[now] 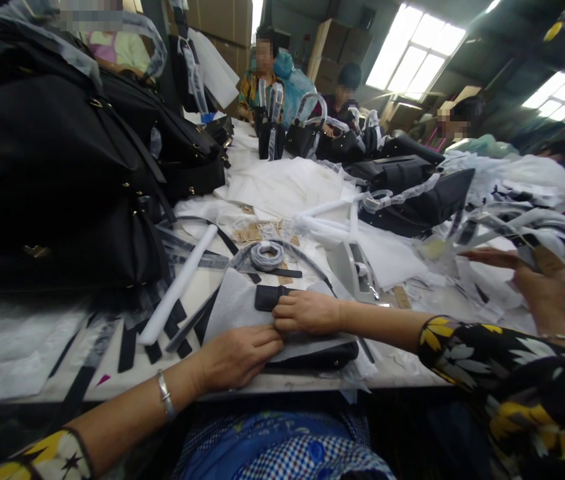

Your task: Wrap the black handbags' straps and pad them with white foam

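A black handbag (312, 358) lies flat at the table's front edge, with a pale wrapping sheet (232, 303) spread over most of it. On the sheet rests a small black leather piece (265, 298), like a flap or tag. My right hand (310, 311) has its fingers curled over the right end of this piece, closed on it. My left hand (240, 357) lies with fingers stretched out across the sheet, its fingertips close to my right hand. What lies under both palms is hidden. Behind the bag sits a coil of plastic-wrapped strap (266, 255).
Large black bags (52, 180) are piled high on the left. A white foam tube (178, 285) and black straps lie nearby. A grey-white tape dispenser (355, 270) stands right of the bag. At right, another person's hand (545, 293) handles wrapped straps. Several people work behind more bags (412, 200).
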`<state>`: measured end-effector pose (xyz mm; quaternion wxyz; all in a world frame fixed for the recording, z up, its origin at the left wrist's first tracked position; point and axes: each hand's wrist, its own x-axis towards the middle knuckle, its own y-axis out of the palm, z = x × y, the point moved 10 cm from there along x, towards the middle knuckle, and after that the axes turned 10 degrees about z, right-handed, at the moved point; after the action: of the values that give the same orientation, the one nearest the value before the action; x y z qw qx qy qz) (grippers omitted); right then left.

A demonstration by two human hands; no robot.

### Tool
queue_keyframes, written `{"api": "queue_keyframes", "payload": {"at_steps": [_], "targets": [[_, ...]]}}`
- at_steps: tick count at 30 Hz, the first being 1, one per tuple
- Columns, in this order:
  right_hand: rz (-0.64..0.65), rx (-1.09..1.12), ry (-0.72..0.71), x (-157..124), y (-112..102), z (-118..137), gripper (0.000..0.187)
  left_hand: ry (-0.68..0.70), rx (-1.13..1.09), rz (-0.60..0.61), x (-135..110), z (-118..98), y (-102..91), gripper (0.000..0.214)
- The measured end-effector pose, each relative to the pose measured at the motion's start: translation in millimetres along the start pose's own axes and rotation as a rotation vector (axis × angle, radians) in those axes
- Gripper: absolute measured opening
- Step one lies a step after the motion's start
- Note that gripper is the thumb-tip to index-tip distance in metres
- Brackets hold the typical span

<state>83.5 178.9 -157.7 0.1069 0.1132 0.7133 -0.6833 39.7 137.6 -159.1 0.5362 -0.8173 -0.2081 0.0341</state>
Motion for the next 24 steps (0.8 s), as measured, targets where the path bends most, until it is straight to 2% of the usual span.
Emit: {"api": "queue_keyframes", "payload": {"at_steps": [3, 16, 20, 24], "targets": [[-0.002, 0.051, -0.064, 1.6, 2.3, -4.4, 0.02, -0.035, 0.025, 0.032, -0.1, 3.6, 2.5, 0.034], [0.019, 0.426, -0.093, 1.2, 1.2, -20.2, 0.019, -0.082, 0.07, 0.056, 0.6, 8.4, 4.3, 0.019], [0.071, 0.568, -0.015, 5.2, 1.7, -28.7, 0.018, -0.096, 0.042, 0.053, 1.2, 9.3, 3.2, 0.023], [0.166, 0.616, -0.06, 13.6, -2.0, -27.0, 0.024, -0.115, 0.026, 0.063, 2.8, 9.3, 1.4, 0.026]]}}
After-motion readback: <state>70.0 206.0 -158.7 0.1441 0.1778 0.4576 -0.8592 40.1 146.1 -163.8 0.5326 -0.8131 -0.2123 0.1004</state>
